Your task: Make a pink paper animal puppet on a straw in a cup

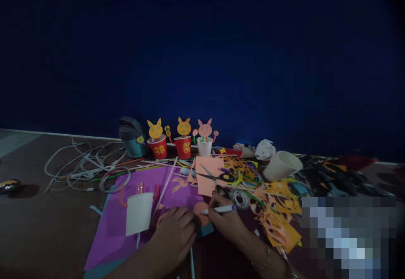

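Observation:
My right hand [226,218] grips a white marker [221,209] with a purple end, its tip on a round orange paper piece [200,211]. My left hand [177,230] rests with bent fingers at the left edge of that circle, holding it; its fingertips are partly hidden. Beneath lies a purple paper sheet [110,228]. Left of my left hand, a white paper cup [139,213] stands upside down with bent orange and red pipe cleaners at its sides. Black scissors [213,177] lie open on a peach paper square [205,186] beyond my right hand.
Three cups with paper cat faces, one yellow [155,131], one orange [184,128] and one pink [205,129], stand along the back. Nearby are a teal container [131,142], coiled white cables [79,165], a tape roll [239,199], paper scraps [278,224] and a tipped cup [282,166].

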Demonstrator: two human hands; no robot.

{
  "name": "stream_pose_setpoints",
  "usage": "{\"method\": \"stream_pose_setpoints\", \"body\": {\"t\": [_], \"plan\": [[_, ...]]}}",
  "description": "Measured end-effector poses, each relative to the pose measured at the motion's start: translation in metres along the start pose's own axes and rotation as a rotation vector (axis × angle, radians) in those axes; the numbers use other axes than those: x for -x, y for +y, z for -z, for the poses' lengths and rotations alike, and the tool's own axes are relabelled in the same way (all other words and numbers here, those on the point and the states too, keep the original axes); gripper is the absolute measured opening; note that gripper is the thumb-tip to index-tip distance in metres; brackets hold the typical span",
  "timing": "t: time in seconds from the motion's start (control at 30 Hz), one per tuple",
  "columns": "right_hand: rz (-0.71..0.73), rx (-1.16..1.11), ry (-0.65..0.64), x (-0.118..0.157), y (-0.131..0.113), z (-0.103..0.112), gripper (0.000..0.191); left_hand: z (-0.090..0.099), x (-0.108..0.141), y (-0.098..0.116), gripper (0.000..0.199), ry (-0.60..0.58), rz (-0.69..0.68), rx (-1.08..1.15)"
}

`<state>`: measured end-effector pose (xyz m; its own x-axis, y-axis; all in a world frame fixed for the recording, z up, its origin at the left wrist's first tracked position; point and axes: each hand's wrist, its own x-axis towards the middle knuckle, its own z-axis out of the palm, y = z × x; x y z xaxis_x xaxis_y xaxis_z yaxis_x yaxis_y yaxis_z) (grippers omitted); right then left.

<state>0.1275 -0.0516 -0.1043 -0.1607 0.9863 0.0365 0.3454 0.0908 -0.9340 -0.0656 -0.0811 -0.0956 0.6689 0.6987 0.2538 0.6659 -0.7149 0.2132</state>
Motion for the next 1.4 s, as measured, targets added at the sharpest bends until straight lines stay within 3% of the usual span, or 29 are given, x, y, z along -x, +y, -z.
{"method": "stream_pose_setpoints", "body": {"t": [0.7, 0.93, 1.4], "plan": [[0.018, 0.0, -0.02, 0.001, -0.003, -0.002, 0.011, 0.002, -0.001, 0.001, 0.006, 0.0, -0.013, -0.021], [-0.011, -0.244, 0.099, -0.002, 0.004, 0.005, 0.013, 0.001, 0.0, 0.0, 0.005, -0.018, -0.011, -0.02], [-0.029, -0.007, 0.084, -0.003, 0.006, 0.008, 0.013, 0.003, -0.001, 0.001, 0.006, -0.06, 0.002, -0.015]]}}
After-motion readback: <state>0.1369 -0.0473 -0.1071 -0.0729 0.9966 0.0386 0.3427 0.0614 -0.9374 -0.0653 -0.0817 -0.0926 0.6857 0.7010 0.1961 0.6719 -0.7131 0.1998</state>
